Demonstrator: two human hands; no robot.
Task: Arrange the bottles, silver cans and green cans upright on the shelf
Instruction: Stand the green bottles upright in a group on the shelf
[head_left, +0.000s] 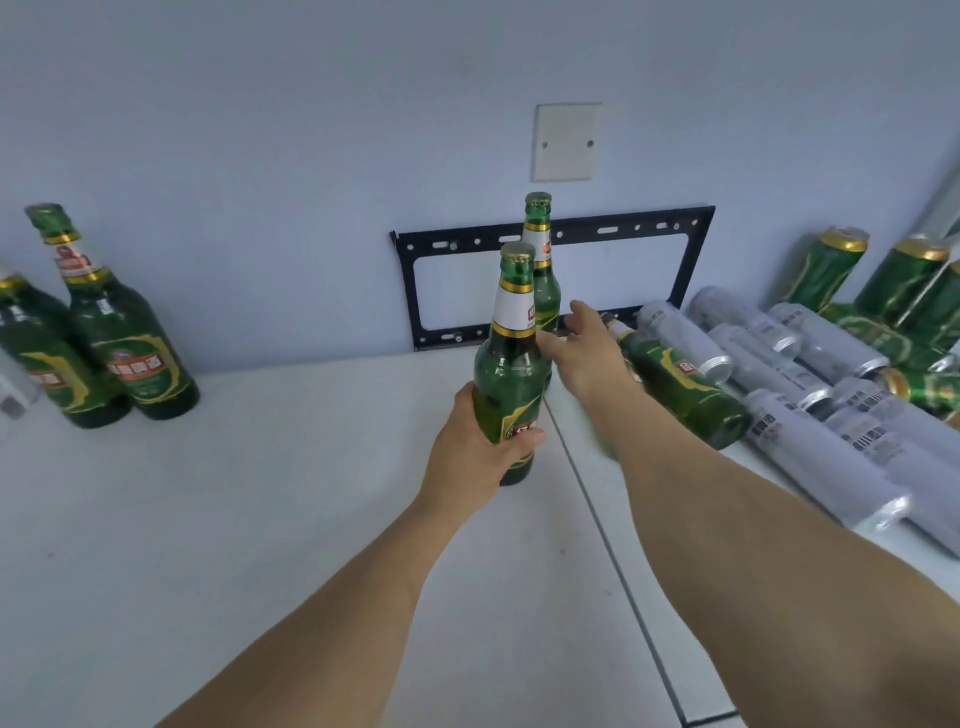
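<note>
Gripping a green bottle low around its body, the left hand holds it upright over the middle of the white shelf, fingers wrapped round the glass and thumb across the label. Just behind it a second bottle stands upright near the shelf's back edge, against the wall. And there's the right hand, fingers spread and relaxed, holding nothing; whether its fingertips touch that rear bottle, I cannot tell.

Over at the left end of the shelf, two more bottles stand side by side, touching each other, close to the back edge.

Off to the right it's a jumble. One bottle lying on its side rests just beside the right forearm, neck pointing toward the wall. Beyond it, silver cans lie piled on their sides along the right end, stacked against one another. Green cans sit in the back right corner, a few upright near the wall, others tipped among the silver ones.

On the wall, a black metal bracket sits behind the bottles, a white cover plate above it.
</note>
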